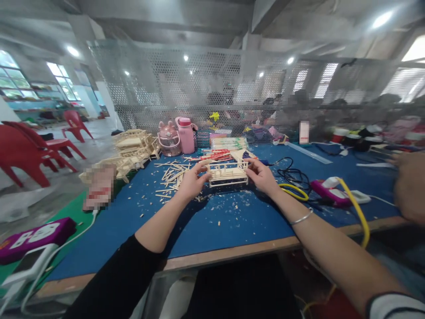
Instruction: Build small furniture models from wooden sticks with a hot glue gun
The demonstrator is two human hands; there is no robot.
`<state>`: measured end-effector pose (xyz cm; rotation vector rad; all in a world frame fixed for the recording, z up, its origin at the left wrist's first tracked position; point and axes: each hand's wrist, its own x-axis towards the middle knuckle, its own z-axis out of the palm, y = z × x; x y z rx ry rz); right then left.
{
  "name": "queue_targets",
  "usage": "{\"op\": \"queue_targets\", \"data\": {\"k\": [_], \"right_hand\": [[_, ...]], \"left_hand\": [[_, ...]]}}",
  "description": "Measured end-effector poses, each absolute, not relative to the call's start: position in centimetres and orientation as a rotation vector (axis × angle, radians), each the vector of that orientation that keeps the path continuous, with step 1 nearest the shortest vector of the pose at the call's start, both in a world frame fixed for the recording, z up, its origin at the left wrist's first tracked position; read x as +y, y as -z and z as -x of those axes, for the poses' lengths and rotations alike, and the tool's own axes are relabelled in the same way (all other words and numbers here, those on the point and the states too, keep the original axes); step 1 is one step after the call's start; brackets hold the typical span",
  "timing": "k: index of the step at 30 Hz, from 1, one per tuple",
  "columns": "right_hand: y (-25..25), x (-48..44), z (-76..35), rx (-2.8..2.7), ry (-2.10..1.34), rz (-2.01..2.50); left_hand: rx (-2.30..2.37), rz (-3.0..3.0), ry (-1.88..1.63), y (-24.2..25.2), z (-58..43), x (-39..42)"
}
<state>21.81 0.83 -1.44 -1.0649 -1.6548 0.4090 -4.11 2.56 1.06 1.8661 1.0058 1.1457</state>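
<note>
Between my two hands is a small wooden stick frame (228, 173), shaped like a miniature bench or bed with rails. My left hand (195, 179) grips its left end, thumb in front and fingers behind. At the right end, my right hand (260, 175) pinches the frame between thumb and fingers. Loose wooden sticks (172, 177) lie scattered just left of and behind my left hand. Behind the frame are red-and-white packs (217, 155) and a bundle of sticks in clear wrap (229, 142).
Finished-looking wooden stick models (133, 146) are piled at the back left, beside a pink bottle (186, 135). Purple power strips (328, 192), a yellow cable (357, 208) and black cords (288, 173) lie right. A perforated metal screen (199, 84) stands behind the blue table (212, 230).
</note>
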Motion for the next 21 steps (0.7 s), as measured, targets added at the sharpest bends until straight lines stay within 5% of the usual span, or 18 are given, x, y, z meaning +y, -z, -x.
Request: {"op": "queue_targets", "data": {"k": [15, 21], "right_hand": [[1.4, 1.1, -21.1, -1.89, -0.074, 1.192], [1.1, 0.8, -21.5, -1.733, -0.096, 1.269]], "left_hand": [[1.149, -2.026, -1.084, -0.4, 5.6, 3.2], [1.206, -1.708, -1.439, -2.1, 6.2, 3.3]]}}
